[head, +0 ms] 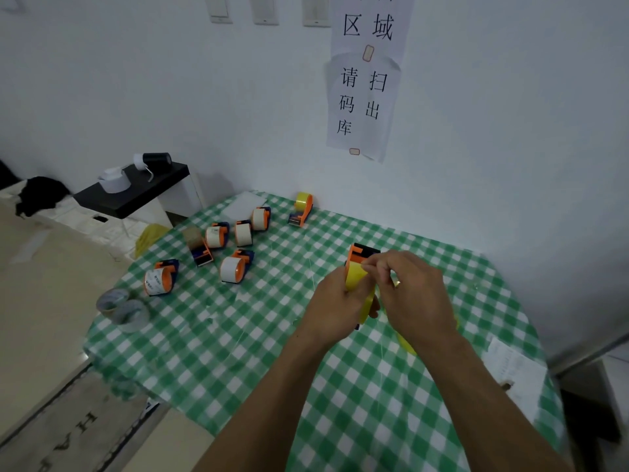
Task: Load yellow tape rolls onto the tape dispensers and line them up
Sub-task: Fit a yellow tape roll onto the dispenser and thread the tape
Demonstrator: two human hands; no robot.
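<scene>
Above the green checked table [238, 335], my left hand [335, 301] grips an orange and black tape dispenser [362, 255] that carries a yellow tape roll [355, 275]. My right hand [413, 294] pinches the yellow tape's free end at the top of the roll. A second dispenser loaded with yellow tape [302, 209] stands at the table's far edge by the wall. Part of another yellow roll [406, 345] shows under my right forearm, mostly hidden.
Several orange and blue dispensers with white rolls [231, 269] stand at the table's left, one with a brownish roll [197, 245]. Two grey used rolls [121, 308] lie at the left edge. Paper [517, 373] lies at the right edge. A black shelf [132, 192] stands beyond.
</scene>
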